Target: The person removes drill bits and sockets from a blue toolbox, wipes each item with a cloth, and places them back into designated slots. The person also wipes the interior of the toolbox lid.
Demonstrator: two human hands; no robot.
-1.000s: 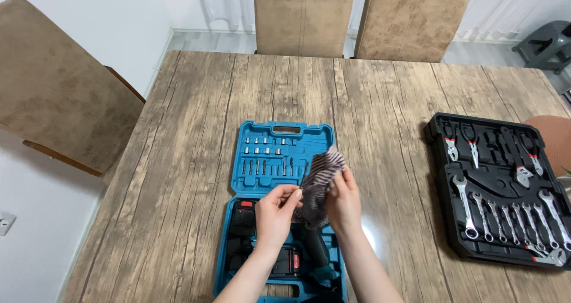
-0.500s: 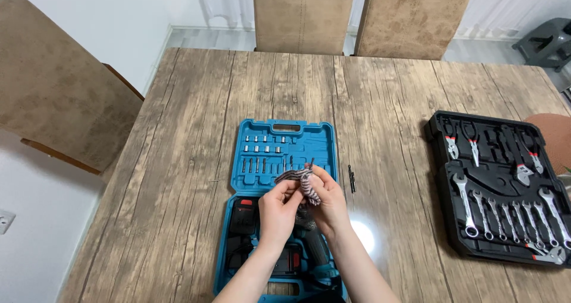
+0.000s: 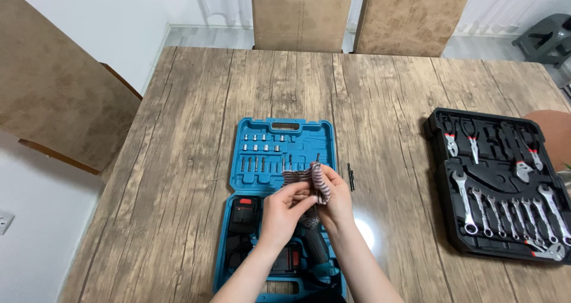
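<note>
A small striped cloth of grey and white fabric (image 3: 309, 181) is being gripped between both hands above the open blue plastic tool case (image 3: 279, 202), which is lying flat on the weathered wooden table (image 3: 178, 160). The left hand (image 3: 282, 211) is being held closed on the cloth's lower edge, its fingers pinching the fabric, while the right hand (image 3: 334, 199) is being curled around the bunched cloth from the other side; the two hands are touching each other over the middle of the case. In the case's far half, rows of small metal sockets and drill bits (image 3: 264, 154) are being kept in moulded slots; in its near half, a dark cordless drill (image 3: 312, 252) and a black battery pack with a red tab (image 3: 244, 211) are lying, partly hidden by the forearms. Just beside the case's right edge, a thin dark drill bit (image 3: 351, 177) is lying loose on the table. Well apart from the case, to its right, a black tray of wrenches and pliers (image 3: 499, 184) is resting. Beyond the case, beige upholstered chairs (image 3: 300, 14) are standing at the table's far edge.
</note>
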